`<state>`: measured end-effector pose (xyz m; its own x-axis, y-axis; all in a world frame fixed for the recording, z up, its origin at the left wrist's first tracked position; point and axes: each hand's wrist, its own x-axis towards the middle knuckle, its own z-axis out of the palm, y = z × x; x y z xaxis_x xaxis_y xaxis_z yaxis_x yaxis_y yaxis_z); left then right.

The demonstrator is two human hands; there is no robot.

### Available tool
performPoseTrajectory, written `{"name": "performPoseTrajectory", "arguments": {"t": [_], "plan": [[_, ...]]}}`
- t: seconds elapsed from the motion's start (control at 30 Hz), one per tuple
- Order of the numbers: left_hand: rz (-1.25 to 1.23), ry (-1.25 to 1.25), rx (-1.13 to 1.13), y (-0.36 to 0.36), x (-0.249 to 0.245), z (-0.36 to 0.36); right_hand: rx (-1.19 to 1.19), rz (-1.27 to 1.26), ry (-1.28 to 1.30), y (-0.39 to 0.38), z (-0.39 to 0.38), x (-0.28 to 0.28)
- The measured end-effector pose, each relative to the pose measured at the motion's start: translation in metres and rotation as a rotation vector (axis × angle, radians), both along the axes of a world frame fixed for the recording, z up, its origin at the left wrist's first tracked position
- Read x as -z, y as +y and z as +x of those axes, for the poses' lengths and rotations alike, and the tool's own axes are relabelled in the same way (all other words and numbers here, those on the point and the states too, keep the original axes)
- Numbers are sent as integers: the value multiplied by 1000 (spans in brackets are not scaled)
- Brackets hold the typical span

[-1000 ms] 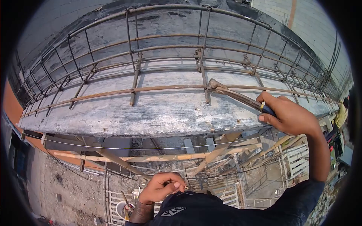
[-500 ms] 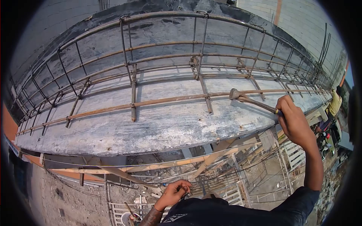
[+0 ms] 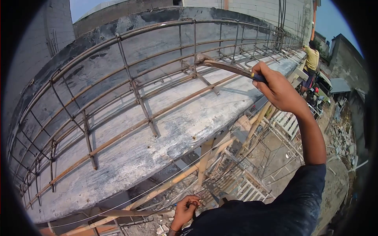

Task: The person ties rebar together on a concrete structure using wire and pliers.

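Observation:
My right hand is closed around the blue grip of long-handled pincers. Their rusty head points left, overlapping the rebar cage near an upright bar. Brown, partly rusted bars and stirrups form the cage, which stands along a grey concrete slab. Low in the view, in front of my dark shirt, my left hand has its fingers curled together in a pinch. What it holds, if anything, I cannot make out.
A thin string runs along the slab's outer edge, above bamboo poles. Far below lie rubble and a white slatted frame. A person in a yellow shirt is at the slab's far right end. A dark concrete wall rises behind the cage.
My view has turned to the right, with the slab now slanting up to the right. My right hand has raised the pincers up and leftward over the cage. My left hand stays low and curled.

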<state>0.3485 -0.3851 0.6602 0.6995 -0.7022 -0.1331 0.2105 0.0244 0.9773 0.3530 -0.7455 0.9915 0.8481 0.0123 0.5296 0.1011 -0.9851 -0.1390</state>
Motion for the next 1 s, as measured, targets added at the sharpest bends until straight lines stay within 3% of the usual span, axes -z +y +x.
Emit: {"name": "performPoseTrajectory", "arguments": {"t": [0.13, 0.23, 0.3, 0.4, 0.47, 0.6, 0.63, 0.67, 0.83, 0.87, 0.9, 0.97, 1.0], "plan": [[-71, 24, -17, -8, 1, 6, 299, -100, -55, -94, -22, -11], [-87, 16, -145, -28, -9, 13, 291, -93, -183, -182, -14, 9], [-116, 16, -151, -46, -13, 16, 315, 78, -91, -223, -3, 14], [-198, 37, -188, -91, -22, 14, 279, 115, -21, -273, 28, 31], [-469, 185, -277, -131, -18, 9, 203, 59, -3, -285, 43, 38], [-551, 550, -350, -223, -12, -3, -24, -102, -76, -322, 74, 49], [-554, 608, -372, -245, -7, -9, 77, -248, -9, -335, 75, 48], [-573, 650, -380, -265, -4, -12, 57, -211, 24, -338, 73, 70], [-569, 684, -442, -342, -8, -21, -302, 416, -765, -254, -30, 109], [-584, 683, -459, -351, -11, -21, -527, 579, -710, -247, -50, 146], [-599, 662, -454, -357, -10, -20, -394, 770, -572, -231, -70, 189], [-615, 610, -461, -371, -14, -16, -155, 1479, 53, -199, -94, 261], [-600, 571, -458, -373, -16, -14, -113, 1565, 481, -187, -102, 279]]}}
